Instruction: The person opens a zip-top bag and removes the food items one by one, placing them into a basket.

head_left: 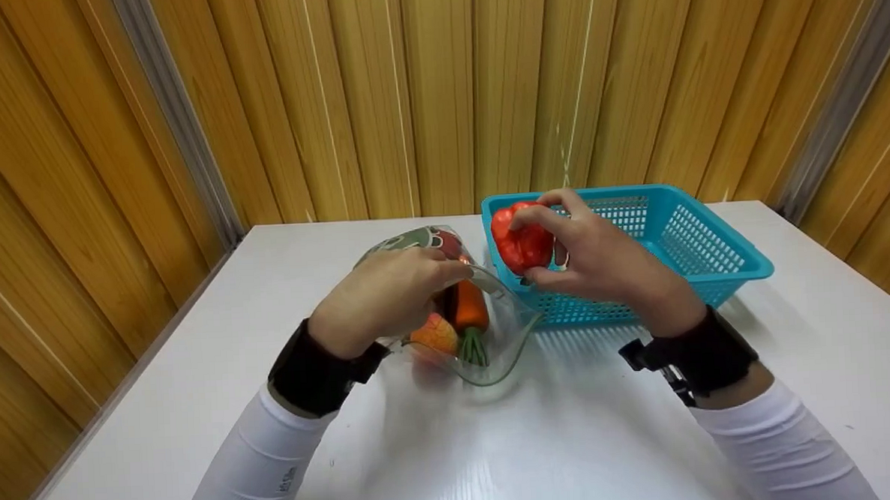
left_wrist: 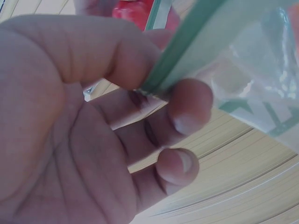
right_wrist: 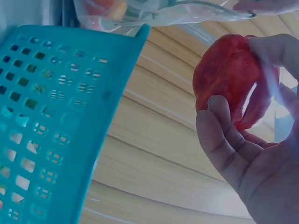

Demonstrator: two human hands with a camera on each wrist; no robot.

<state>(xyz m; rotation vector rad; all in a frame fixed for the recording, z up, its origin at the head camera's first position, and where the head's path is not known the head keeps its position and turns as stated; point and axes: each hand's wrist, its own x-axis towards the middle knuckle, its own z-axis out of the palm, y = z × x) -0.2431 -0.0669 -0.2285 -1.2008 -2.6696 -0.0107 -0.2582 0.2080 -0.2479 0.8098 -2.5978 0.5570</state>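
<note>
My right hand (head_left: 588,251) grips a red bell pepper (head_left: 518,239) between thumb and fingers, over the left end of the blue basket. In the right wrist view the pepper (right_wrist: 229,79) hangs clear of the basket. With thumb and fingers my left hand (head_left: 387,294) pinches the green-edged rim of a clear zip bag (head_left: 505,337). The bag's mouth gapes toward the front right. Inside lie an orange carrot (head_left: 470,307) with a green top and a yellow-red round fruit (head_left: 435,334). The left hand hides part of the bag's contents.
The blue perforated basket (head_left: 724,275) stands at the back right of the white table (head_left: 499,458), just right of the bag. Behind the table rises a wood-patterned wall (head_left: 438,92), with similar panels on both sides.
</note>
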